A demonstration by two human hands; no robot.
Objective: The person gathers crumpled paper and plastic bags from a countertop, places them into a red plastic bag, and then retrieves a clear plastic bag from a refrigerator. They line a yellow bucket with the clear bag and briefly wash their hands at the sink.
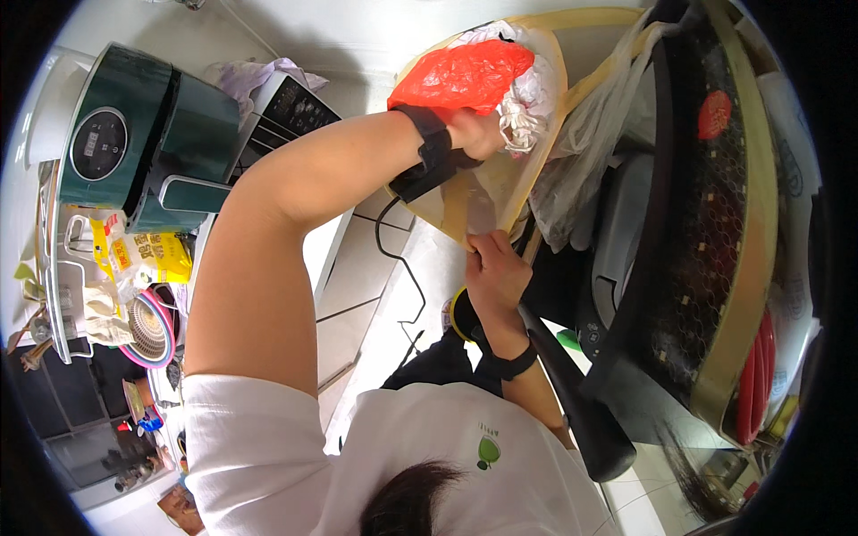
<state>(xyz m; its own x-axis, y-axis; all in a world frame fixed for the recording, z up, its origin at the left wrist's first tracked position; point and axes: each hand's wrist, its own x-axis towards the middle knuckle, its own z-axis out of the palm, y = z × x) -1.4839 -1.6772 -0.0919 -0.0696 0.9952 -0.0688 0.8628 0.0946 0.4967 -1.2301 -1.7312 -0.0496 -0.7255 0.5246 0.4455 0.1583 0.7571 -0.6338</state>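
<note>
At the top centre, my left hand (474, 134) reaches into a cream, fan-shaped container (545, 161) beside a crumpled red plastic bag (456, 76) and crumpled white bags (527, 103). Its fingers are curled, and what they hold is hidden. A black object (424, 183) with a cord sits just below that hand; I cannot tell what it is. My right hand (500, 272) grips the near edge of the cream container, lower down, with its fingers bent over it.
Left are a green air fryer (134, 134), a white rack with a yellow package (161, 259) and a pink colander (147, 330). Right, a tall dark panel with a honeycomb pattern (693, 295) stands beside a grey appliance (617, 250) and hanging clear bags (576, 183). Pale floor tiles (349, 277) show between.
</note>
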